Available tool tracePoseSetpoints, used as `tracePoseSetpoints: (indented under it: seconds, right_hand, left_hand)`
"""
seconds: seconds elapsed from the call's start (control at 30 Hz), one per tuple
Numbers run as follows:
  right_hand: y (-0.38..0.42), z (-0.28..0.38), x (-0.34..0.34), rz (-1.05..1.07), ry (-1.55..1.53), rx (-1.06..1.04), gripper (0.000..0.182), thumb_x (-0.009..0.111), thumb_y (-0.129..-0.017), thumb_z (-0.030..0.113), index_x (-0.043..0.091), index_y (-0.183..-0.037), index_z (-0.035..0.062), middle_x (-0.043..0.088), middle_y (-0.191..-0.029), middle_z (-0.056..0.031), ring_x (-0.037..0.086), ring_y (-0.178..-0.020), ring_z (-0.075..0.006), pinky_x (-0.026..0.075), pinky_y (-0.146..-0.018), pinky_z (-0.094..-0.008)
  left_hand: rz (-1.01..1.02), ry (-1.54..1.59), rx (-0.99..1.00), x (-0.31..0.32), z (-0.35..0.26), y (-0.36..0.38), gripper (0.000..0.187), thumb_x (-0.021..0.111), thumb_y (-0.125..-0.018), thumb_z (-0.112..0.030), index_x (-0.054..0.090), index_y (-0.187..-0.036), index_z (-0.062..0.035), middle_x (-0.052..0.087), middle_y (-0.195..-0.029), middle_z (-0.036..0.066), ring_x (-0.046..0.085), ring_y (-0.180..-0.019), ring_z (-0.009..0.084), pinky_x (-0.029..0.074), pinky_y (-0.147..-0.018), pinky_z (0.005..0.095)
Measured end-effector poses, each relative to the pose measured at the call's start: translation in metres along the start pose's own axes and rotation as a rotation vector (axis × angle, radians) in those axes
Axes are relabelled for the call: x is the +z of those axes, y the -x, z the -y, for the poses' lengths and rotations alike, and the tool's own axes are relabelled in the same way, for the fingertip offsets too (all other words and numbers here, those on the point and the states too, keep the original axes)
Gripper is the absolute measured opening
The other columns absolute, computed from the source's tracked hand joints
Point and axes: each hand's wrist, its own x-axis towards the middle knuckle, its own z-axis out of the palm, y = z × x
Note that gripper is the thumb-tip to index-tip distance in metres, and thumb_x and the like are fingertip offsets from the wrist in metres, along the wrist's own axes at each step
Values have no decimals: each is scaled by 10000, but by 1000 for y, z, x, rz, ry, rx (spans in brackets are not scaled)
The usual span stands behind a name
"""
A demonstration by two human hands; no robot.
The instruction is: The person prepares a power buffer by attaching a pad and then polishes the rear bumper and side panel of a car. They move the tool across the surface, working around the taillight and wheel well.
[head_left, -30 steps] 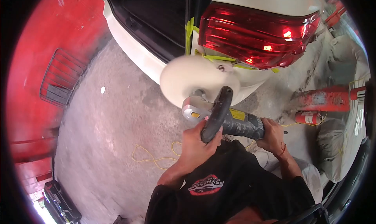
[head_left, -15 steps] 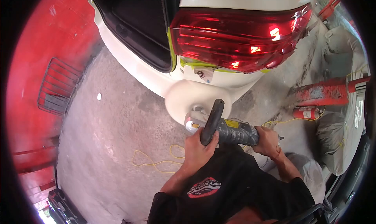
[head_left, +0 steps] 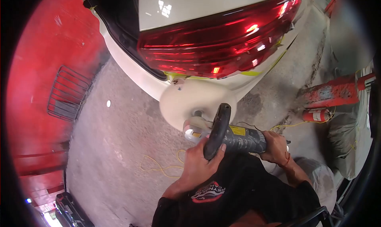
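My left hand is wrapped round the black D-shaped front handle of a polisher. The rear of the dark polisher body, with a yellow label, is gripped by my right hand. A round white pad at the tool's head lies over the lower corner of a white car bumper; whether it spins I cannot tell. Just above the pad is the red tail light, with yellow-green tape along its lower edge.
A yellow cord lies on the concrete floor. At the right are a fire extinguisher, a red post and covered items. A black wire rack stands by the red wall.
The pad now covers more of the bumper below the tail light. The tail light appears further left and larger in view. Both hands keep their hold on the polisher.
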Motion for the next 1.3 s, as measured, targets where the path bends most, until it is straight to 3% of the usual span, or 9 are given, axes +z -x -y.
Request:
tracePoseSetpoints:
  seconds: [0.03,0.07,0.17,0.23,0.33,0.6,0.93,1.03,1.3]
  right_hand:
    - [1,-4,-1,-5,-3,-1,557,745,-519,216,656,-1039,37,677,-892,-168,654,-858,-401,525,-752,-480]
    - [3,-9,-1,-8,-39,-16,560,741,-521,223,656,-1043,36,676,-894,-173,654,-857,-406,525,-751,-480]
    - [5,-25,3,-12,-98,-34,558,734,-528,234,657,-1045,40,676,-893,-182,656,-854,-413,525,-748,-480]
    - [6,-35,4,-6,-126,-35,552,731,-531,238,658,-1043,43,676,-890,-185,657,-853,-416,525,-745,-481]
    - [9,-51,3,41,-196,-30,525,727,-532,238,666,-1017,47,678,-878,-190,659,-850,-423,522,-738,-486]
    - [12,-88,9,31,-347,-57,456,781,-606,280,675,-980,41,690,-859,-198,665,-845,-437,522,-731,-488]
    - [16,-109,11,61,-484,11,497,834,-578,232,689,-1000,14,703,-853,-232,700,-842,-415,547,-744,-431]
    - [22,-122,15,53,-580,9,509,810,-571,194,687,-1027,4,700,-836,-225,715,-818,-388,549,-750,-409]
    - [39,-147,32,61,-656,136,510,754,-583,111,677,-1072,-14,712,-822,-110,673,-749,-160,548,-740,-331]
  left_hand:
    - [19,-11,-19,-1,-8,-1,271,760,-907,-215,662,-981,26,638,-662,61,617,-635,93,491,-588,301]
    - [17,-15,-14,1,-14,0,271,760,-907,-215,662,-981,26,638,-662,61,617,-635,93,491,-588,301]
    - [60,-88,-10,8,-26,0,313,765,-904,-245,651,-1034,16,674,-720,104,690,-668,188,521,-630,339]
    - [136,-156,5,15,-37,-2,387,743,-912,-301,626,-1094,20,699,-795,172,726,-761,335,541,-705,412]
    - [238,-238,-27,27,-53,-8,449,714,-923,-350,601,-1124,35,704,-868,221,702,-866,430,531,-774,472]
    - [264,-283,20,65,-82,-14,472,697,-930,-361,580,-1120,54,698,-896,247,687,-889,457,522,-786,487]
    - [363,-342,24,97,-105,-34,511,665,-948,-380,549,-1074,101,663,-870,328,671,-885,496,507,-784,522]
    - [414,-353,73,113,-104,-43,513,661,-949,-380,542,-1032,112,648,-822,337,667,-866,502,502,-770,528]
    - [430,-336,200,149,-88,-56,487,660,-942,-342,524,-937,125,609,-692,313,651,-732,500,491,-691,533]
